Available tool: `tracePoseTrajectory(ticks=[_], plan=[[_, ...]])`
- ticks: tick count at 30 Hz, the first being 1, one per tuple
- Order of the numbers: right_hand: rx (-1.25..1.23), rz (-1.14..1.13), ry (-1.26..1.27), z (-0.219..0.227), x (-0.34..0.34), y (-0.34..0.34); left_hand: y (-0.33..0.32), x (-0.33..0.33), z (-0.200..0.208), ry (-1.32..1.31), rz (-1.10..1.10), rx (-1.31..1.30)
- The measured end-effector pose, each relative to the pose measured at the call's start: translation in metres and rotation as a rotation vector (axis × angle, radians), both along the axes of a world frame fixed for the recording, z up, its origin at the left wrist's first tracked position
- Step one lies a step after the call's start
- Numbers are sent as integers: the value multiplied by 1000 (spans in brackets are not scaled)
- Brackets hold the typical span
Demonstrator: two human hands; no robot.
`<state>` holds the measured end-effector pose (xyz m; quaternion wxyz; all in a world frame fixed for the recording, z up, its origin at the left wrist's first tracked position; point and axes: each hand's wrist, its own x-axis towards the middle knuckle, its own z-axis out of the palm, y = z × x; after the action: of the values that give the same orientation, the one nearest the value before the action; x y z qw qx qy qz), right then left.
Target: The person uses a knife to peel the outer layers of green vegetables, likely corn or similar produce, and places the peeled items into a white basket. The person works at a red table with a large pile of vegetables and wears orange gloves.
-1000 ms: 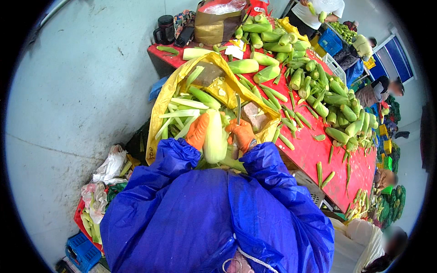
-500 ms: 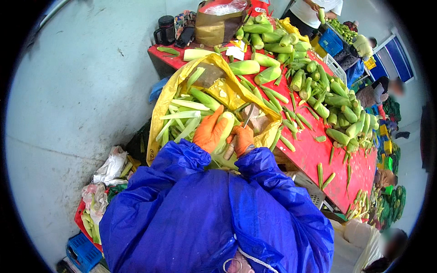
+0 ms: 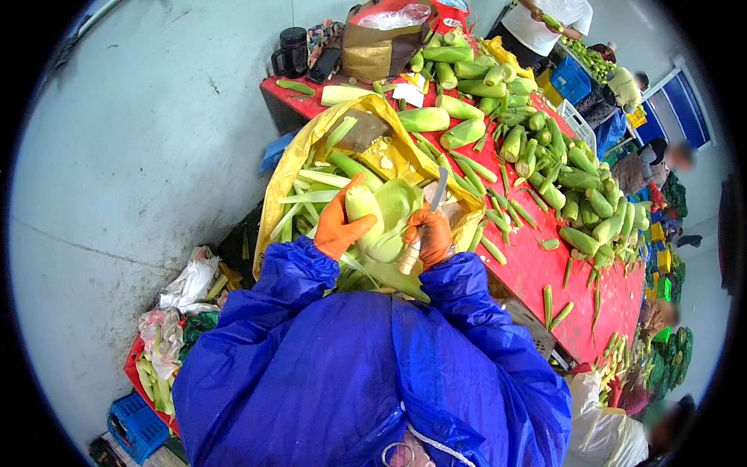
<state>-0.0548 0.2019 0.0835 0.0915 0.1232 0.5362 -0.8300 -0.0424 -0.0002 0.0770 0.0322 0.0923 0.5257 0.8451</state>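
Note:
In my left hand point(image 3: 341, 224), gloved in orange, an ear of corn point(image 3: 364, 207) with a smooth pale green husk is gripped. My right hand point(image 3: 432, 235), also in an orange glove, is closed round the wooden handle of a knife point(image 3: 409, 257), its blade pointing up and away from me. Between the hands a broad peeled husk leaf point(image 3: 395, 222) spreads out beside the ear, touching my right fingers. Both hands are over a yellow sack point(image 3: 272, 198) with its mouth wide, holding husk strips point(image 3: 315, 177) and a green ear.
A red table point(image 3: 537, 268) carries a pile of green corn ears point(image 3: 580, 179) and loose husk strips. At its far end stand a brown bag point(image 3: 381, 47), a dark mug point(image 3: 291, 50) and a phone point(image 3: 324, 64). A blue crate point(image 3: 140, 424) sits lower left. Other people work at right.
The husk leaf has come away from the ear and fanned out between my hands. My right hand has shifted slightly right, the knife blade rising clear. My left hand has moved a little left.

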Motion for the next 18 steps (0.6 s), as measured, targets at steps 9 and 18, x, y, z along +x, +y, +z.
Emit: tracePoseTrajectory(ticks=[9, 18], plan=[[631, -24, 3, -20, -16, 34, -17, 8, -5, -343, -132, 470], [144, 480, -99, 30, 83, -7, -15, 29, -11, 201, 94, -356]])
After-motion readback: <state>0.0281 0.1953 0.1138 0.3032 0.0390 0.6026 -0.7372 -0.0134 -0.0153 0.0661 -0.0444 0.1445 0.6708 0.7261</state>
